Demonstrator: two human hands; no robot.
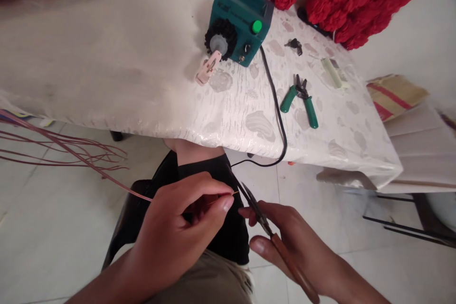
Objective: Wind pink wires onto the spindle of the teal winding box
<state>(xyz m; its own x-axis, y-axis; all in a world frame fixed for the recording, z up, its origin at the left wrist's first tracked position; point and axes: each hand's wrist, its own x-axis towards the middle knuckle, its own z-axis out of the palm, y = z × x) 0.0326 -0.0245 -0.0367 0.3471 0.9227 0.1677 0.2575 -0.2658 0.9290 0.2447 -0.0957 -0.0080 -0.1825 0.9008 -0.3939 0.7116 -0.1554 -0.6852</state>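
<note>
My left hand (178, 223) is closed in a pinch, thumb against forefinger, on a thin reddish-brown wire (131, 192). A short copper-coloured tip pokes out past the fingertips. The wire trails back over the wrist side toward the left. Just right of that tip, my right hand (295, 237) grips a pair of scissors (262, 222) with brown handles. Their dark blades are parted and point up and left, apart from the wire's tip. Both hands are over my lap, in front of the table edge.
On the covered table (171, 104) stands a teal machine (242, 19) with a pink clip-like piece on its shaft. Green-handled wire strippers (301, 92), keys (295, 46) and a black cable (274, 99) lie right of it. Red fabric flowers (374, 0) fill the back. More wires (71, 145) hang left.
</note>
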